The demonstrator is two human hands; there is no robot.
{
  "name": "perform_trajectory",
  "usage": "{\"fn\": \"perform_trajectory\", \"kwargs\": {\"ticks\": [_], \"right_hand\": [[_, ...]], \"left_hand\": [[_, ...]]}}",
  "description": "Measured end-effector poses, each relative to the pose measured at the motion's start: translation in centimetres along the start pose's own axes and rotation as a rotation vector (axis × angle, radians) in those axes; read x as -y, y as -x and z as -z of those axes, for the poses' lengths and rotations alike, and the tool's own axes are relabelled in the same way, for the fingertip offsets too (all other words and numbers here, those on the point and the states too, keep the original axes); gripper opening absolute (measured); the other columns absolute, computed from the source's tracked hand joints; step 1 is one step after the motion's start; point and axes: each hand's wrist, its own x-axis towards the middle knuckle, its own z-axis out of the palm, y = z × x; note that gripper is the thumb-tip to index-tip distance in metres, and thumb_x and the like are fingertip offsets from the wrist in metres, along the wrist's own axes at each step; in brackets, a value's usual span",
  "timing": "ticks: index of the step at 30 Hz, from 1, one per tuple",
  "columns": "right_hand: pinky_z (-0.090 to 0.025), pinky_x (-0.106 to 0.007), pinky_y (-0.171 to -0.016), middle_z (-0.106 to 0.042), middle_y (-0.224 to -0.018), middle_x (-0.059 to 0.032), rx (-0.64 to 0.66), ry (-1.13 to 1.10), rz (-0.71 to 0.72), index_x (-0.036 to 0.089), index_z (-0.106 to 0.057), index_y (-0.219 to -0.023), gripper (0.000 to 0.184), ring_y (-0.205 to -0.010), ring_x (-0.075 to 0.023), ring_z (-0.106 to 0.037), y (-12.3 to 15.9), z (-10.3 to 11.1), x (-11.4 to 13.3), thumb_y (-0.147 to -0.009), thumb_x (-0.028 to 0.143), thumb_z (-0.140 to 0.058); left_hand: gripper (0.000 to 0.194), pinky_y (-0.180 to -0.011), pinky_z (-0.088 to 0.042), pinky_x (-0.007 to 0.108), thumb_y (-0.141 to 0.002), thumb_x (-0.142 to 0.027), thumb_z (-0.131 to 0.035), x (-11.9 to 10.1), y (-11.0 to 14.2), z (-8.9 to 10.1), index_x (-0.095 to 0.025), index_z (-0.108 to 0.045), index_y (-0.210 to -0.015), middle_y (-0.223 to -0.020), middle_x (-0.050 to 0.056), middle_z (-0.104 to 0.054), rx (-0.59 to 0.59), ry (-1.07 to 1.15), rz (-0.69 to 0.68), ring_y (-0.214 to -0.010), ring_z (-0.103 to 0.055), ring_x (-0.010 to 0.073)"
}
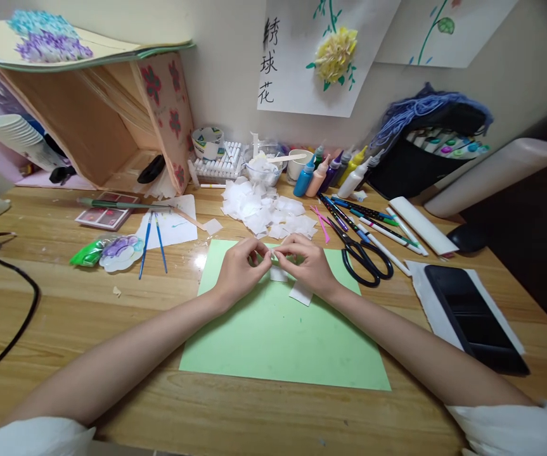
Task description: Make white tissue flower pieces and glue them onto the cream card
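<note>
My left hand (239, 269) and my right hand (307, 263) meet over the far end of a light green paper sheet (277, 335) on the wooden desk. Both pinch a small piece of white tissue paper (273, 254) between their fingertips. Two more white paper squares (300, 292) lie on the green sheet just under my right hand. A heap of white tissue squares (266, 212) sits just beyond the sheet.
Black scissors (361, 253) and several pens lie right of the sheet, with paint bottles (323, 172) behind. A black tablet (473, 316) rests at the right. Brushes (152, 237), a palette (121, 248) and a paint box (106, 214) are left. A black cable (11, 316) loops at far left.
</note>
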Motion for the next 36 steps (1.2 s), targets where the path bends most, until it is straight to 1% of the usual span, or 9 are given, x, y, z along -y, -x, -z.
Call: {"fn": "perform_trajectory", "kwargs": {"ticks": [7,12,16,19,25,31,33,34,36], "right_hand": [[-0.041,-0.028,-0.059,-0.056,-0.072,-0.0027,-0.031,0.073,0.009,0.020,-0.070,-0.081,0.009,-0.070,-0.0147,-0.052,-0.2,0.0,0.3,-0.080,0.019,-0.060],[-0.042,-0.030,-0.064,-0.056,-0.070,-0.0027,-0.086,0.198,0.094,0.019,-0.067,-0.078,0.006,-0.072,-0.0165,-0.051,-0.1,0.0,0.5,-0.079,0.018,-0.061],[-0.041,-0.030,-0.065,-0.055,-0.070,-0.0027,-0.108,0.272,0.138,0.019,-0.063,-0.074,0.006,-0.072,-0.0171,-0.050,0.0,-0.1,0.6,-0.078,0.016,-0.059],[-0.041,-0.030,-0.065,-0.054,-0.071,-0.0021,-0.135,0.267,0.090,0.019,-0.060,-0.072,0.006,-0.072,-0.0166,-0.050,-0.1,0.0,0.4,-0.077,0.016,-0.059],[-0.039,-0.027,-0.059,-0.051,-0.068,0.0001,-0.196,0.184,-0.081,0.018,-0.059,-0.071,0.007,-0.065,-0.0135,-0.048,-0.6,0.3,-0.2,-0.077,0.014,-0.057],[-0.039,-0.027,-0.058,-0.053,-0.068,-0.0007,-0.291,0.157,-0.238,0.017,-0.059,-0.067,0.011,-0.061,-0.0130,-0.046,-1.0,0.5,-1.9,-0.077,0.021,-0.058],[-0.039,-0.028,-0.059,-0.054,-0.071,-0.0012,-0.331,0.151,-0.284,0.017,-0.060,-0.072,0.010,-0.059,-0.0128,-0.045,-1.1,0.8,-2.3,-0.078,0.025,-0.057],[-0.040,-0.028,-0.059,-0.054,-0.074,-0.0017,-0.360,0.161,-0.292,0.017,-0.061,-0.078,0.009,-0.060,-0.0129,-0.045,-1.2,0.9,-2.3,-0.078,0.025,-0.057],[-0.042,-0.029,-0.063,-0.054,-0.082,-0.0035,-0.400,0.185,-0.258,0.017,-0.061,-0.094,0.018,-0.065,-0.0142,-0.046,-1.1,1.0,-1.9,-0.079,0.025,-0.057]], "left_hand": [[0.012,-0.056,-0.037,0.022,-0.082,-0.025,-0.055,-0.1,-0.1,0.1,-0.017,-0.058,-0.073,-0.067,-0.002,-0.057,0.009,0.008,-0.024,-0.059,-0.047,0.0090],[0.012,-0.056,-0.038,0.022,-0.081,-0.029,-0.057,-0.3,0.1,0.1,-0.018,-0.061,-0.076,-0.071,-0.001,-0.062,0.017,0.023,-0.057,-0.059,-0.048,0.0092],[0.011,-0.056,-0.038,0.022,-0.081,-0.027,-0.057,-0.1,0.1,0.0,-0.018,-0.058,-0.075,-0.070,-0.001,-0.060,-0.009,0.017,-0.043,-0.057,-0.048,0.0092],[0.010,-0.055,-0.038,0.022,-0.080,-0.025,-0.056,0.0,0.1,0.0,-0.018,-0.055,-0.073,-0.069,-0.001,-0.058,-0.023,-0.002,-0.010,-0.057,-0.048,0.0096],[0.009,-0.055,-0.037,0.022,-0.079,-0.023,-0.054,-0.2,0.0,0.2,-0.018,-0.051,-0.071,-0.067,-0.002,-0.055,-0.034,-0.003,0.033,-0.057,-0.048,0.0096],[0.009,-0.053,-0.038,0.022,-0.081,-0.024,-0.052,-0.2,-0.1,0.3,-0.019,-0.052,-0.073,-0.067,-0.002,-0.055,-0.068,0.034,0.049,-0.056,-0.048,0.0095],[0.011,-0.053,-0.038,0.022,-0.081,-0.026,-0.051,-0.1,-0.1,0.3,-0.019,-0.051,-0.072,-0.066,-0.003,-0.055,-0.069,0.041,0.055,-0.056,-0.048,0.0096],[0.012,-0.053,-0.038,0.022,-0.081,-0.026,-0.051,0.0,-0.1,0.3,-0.019,-0.051,-0.072,-0.066,-0.002,-0.055,-0.065,0.044,0.058,-0.056,-0.049,0.0097],[0.012,-0.053,-0.039,0.022,-0.082,-0.026,-0.052,0.0,-0.1,0.2,-0.019,-0.052,-0.072,-0.068,-0.002,-0.057,-0.049,0.048,0.065,-0.057,-0.050,0.0099]]}}
